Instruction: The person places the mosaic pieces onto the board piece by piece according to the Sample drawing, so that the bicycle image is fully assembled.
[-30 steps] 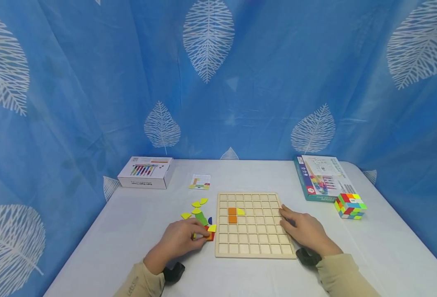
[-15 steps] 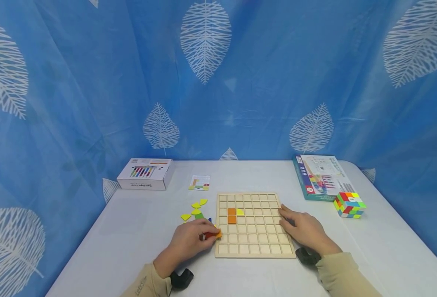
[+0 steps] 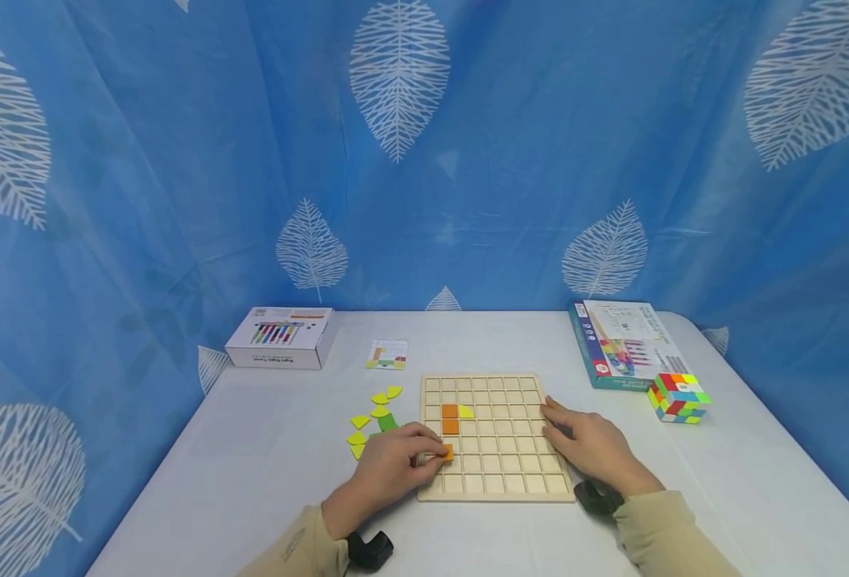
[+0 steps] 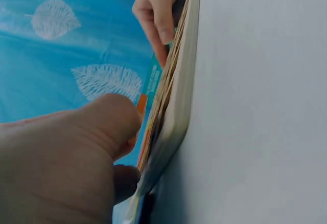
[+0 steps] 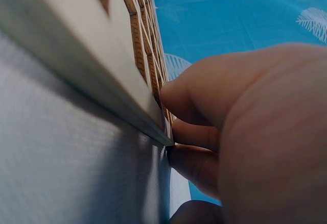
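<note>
My left hand pinches a small orange square tile between thumb and fingertips. It is over the left part of the wooden grid board, below two orange squares and a yellow quarter-round piece that sit in its cells. In the left wrist view, the orange tile shows past the thumb, close over the board. My right hand rests at the board's right edge. Its fingertips touch the grid and side in the right wrist view.
Several yellow pieces and a green piece lie left of the board, partly hidden by my left hand. A pattern card lies behind. A white box stands back left; a teal box and a colourful puzzle cube are right.
My left hand has moved right from the loose pieces onto the board, carrying the orange square. More yellow and green pieces now show behind it. My right hand stays at the board's edge.
</note>
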`<state>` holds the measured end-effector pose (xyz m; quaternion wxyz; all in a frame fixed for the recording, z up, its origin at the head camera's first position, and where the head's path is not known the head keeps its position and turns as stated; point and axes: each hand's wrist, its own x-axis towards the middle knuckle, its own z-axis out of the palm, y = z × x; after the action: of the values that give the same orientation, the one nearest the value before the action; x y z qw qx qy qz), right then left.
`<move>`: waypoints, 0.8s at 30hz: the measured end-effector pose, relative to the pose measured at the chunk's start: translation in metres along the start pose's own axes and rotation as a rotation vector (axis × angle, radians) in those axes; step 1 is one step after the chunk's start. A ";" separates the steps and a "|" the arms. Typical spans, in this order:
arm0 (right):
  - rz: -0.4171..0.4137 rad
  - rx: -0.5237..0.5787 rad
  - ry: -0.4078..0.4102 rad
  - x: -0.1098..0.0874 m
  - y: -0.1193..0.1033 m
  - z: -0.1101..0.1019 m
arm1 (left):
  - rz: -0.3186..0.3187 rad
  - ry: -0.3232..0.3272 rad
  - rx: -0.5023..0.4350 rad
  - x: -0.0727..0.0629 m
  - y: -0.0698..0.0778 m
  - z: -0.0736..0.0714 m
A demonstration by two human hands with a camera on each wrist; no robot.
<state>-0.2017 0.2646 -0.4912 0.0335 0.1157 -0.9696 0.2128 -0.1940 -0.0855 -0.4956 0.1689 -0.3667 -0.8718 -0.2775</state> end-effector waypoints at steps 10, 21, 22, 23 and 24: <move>0.003 0.000 -0.009 -0.001 0.000 -0.001 | -0.005 -0.090 0.015 0.004 -0.001 0.007; -0.022 0.008 0.024 -0.001 0.000 -0.001 | -0.007 -0.218 0.104 0.007 0.005 0.000; -0.020 0.007 0.023 -0.001 0.000 -0.001 | -0.009 -0.223 0.106 0.007 0.005 -0.001; -0.019 0.007 0.022 -0.001 0.000 -0.001 | -0.006 -0.225 0.107 0.006 0.005 -0.001; -0.019 0.005 0.022 -0.001 -0.001 0.000 | -0.003 -0.223 0.108 0.006 0.006 -0.002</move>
<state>-0.2004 0.2644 -0.4907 0.0459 0.1225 -0.9675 0.2163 -0.1935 -0.0804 -0.4893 0.0900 -0.3845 -0.8994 -0.1876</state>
